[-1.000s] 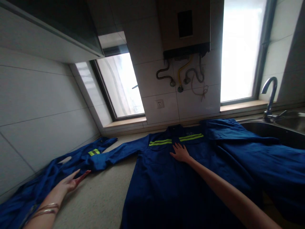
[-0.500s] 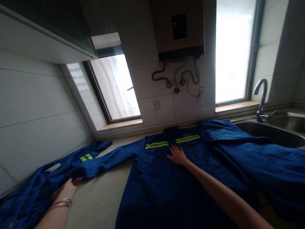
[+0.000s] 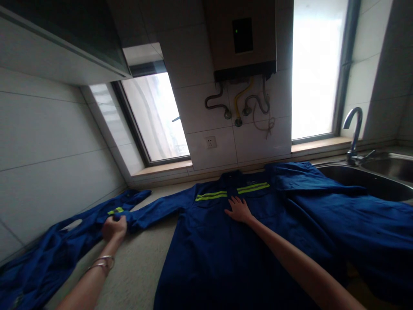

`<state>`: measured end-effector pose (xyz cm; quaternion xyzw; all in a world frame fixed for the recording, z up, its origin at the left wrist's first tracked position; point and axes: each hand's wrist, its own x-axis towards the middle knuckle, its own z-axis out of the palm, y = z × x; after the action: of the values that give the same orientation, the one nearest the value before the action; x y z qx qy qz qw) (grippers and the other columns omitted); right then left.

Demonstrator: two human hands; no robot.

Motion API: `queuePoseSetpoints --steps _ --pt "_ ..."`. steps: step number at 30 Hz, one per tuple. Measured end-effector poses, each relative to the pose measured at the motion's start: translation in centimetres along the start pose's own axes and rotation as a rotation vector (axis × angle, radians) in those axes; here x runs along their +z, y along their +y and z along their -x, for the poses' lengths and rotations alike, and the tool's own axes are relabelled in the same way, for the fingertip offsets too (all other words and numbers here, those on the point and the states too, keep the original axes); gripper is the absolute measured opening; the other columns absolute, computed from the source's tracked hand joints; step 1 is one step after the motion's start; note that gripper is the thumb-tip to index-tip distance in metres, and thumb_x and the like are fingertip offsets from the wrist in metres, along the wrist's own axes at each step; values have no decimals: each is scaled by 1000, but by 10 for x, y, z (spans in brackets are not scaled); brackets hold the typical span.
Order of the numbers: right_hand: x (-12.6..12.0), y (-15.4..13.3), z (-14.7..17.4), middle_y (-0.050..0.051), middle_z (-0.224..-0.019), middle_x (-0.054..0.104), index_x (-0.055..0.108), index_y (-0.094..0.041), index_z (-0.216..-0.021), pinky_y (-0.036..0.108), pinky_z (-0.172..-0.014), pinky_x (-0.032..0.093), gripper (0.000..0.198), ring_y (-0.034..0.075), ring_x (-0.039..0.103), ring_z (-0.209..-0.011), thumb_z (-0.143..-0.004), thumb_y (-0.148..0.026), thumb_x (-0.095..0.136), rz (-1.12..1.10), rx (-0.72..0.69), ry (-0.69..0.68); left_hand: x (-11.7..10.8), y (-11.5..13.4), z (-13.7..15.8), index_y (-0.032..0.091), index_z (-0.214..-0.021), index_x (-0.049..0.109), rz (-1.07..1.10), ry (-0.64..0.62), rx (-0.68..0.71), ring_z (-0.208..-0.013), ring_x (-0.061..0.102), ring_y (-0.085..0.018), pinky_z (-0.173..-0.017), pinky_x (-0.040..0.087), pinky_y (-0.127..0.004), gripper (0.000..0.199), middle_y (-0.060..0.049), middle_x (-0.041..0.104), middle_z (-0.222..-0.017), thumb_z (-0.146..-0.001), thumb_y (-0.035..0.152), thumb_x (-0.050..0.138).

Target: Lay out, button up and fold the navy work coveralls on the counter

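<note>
A blue work jacket [image 3: 200, 254] with yellow-green reflective stripes lies spread on the countertop, collar toward the wall. My right hand [image 3: 239, 210] rests flat on its chest, just below the stripes, fingers apart. To the left, my left hand [image 3: 115, 229] is closed around the end of the jacket's outstretched sleeve [image 3: 161, 211]; a bit of blue cloth shows above the fist. Behind that hand, another blue garment [image 3: 48, 254] with a reflective patch lies crumpled along the left wall. The jacket's lower edge is out of frame.
More blue cloth [image 3: 351, 219] lies folded on the right, reaching the sink [image 3: 380, 183] with its curved faucet [image 3: 355, 129]. Bare countertop [image 3: 135, 262] shows between the left garment and the jacket. A water heater [image 3: 243, 38] hangs above, and a cabinet [image 3: 64, 56] juts out at upper left.
My left hand has moved up and to the right, and its fist now holds the sleeve end, which is bunched up. My right hand has stayed on the jacket's chest.
</note>
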<state>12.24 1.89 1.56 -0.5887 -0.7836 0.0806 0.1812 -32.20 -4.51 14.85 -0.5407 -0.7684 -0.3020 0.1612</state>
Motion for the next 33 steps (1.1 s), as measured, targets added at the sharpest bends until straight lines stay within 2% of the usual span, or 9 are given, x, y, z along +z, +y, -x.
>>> queuePoseSetpoints --steps 2,5,9,12,15,18,22,27,33 --pt "1 1 -2 11 -147 29 41 -17 -137 50 -108 9 68 28 20 -135 -83 -58 38 -39 1 18 8 38 -6 1 -100 54 -55 54 -6 -73 62 -18 -62 44 -24 41 -6 62 -77 -92 35 34" --pt "-2 9 -10 6 -137 46 55 -22 -125 45 -107 20 52 25 34 -129 -83 -52 44 -260 49 85 20 117 12 -2 -113 48 19 -26 446 -82 63 -18 -72 44 -27 43 -10 62 -90 -97 32 28" --pt "-14 33 -26 5 -111 65 61 -18 -116 31 -87 44 48 20 59 -102 -90 -43 29 -476 130 178 48 203 90 9 -116 50 187 -298 1035 -96 61 -17 -82 46 -25 29 -9 62 -108 -93 25 41" --pt "-24 55 -29 8 -92 69 64 -11 -108 28 -77 47 56 20 63 -89 -91 -42 21 -488 174 236 65 231 152 15 -113 53 189 -456 1237 -99 60 -19 -87 47 -30 27 -7 63 -106 -88 25 52" --pt "-33 74 -24 7 -69 66 70 -10 -81 27 -67 48 53 20 62 -71 -85 -52 37 -480 185 241 71 239 182 15 -106 56 184 -519 1271 -98 59 -19 -88 46 -32 20 -8 64 -102 -87 20 51" --pt "-42 85 -16 4 -53 58 68 -11 -67 26 -52 46 53 18 56 -55 -72 -62 54 -528 169 83 70 244 186 14 -107 55 223 -518 1232 -104 57 -19 -90 46 -31 20 -9 62 -107 -88 19 49" --pt "-56 92 -7 6 -64 62 69 -13 -88 24 -45 45 57 16 56 -56 -64 -64 63 -661 154 -186 71 257 186 13 -108 54 255 -496 1206 -106 55 -20 -92 45 -31 24 -10 60 -109 -88 25 53" --pt "-60 99 -5 5 -75 65 68 -13 -91 21 -47 46 48 14 57 -62 -58 -49 75 -691 174 -260 84 268 198 12 -101 58 241 -517 1208 -99 59 -19 -87 48 -30 17 -10 63 -102 -90 17 46" --pt "-64 108 -3 3 -79 63 65 -15 -98 21 -51 48 42 12 56 -63 -59 -27 74 -720 176 -350 97 259 205 16 -102 60 393 -524 1101 -104 58 -17 -91 47 -30 21 -7 64 -108 -89 13 45"
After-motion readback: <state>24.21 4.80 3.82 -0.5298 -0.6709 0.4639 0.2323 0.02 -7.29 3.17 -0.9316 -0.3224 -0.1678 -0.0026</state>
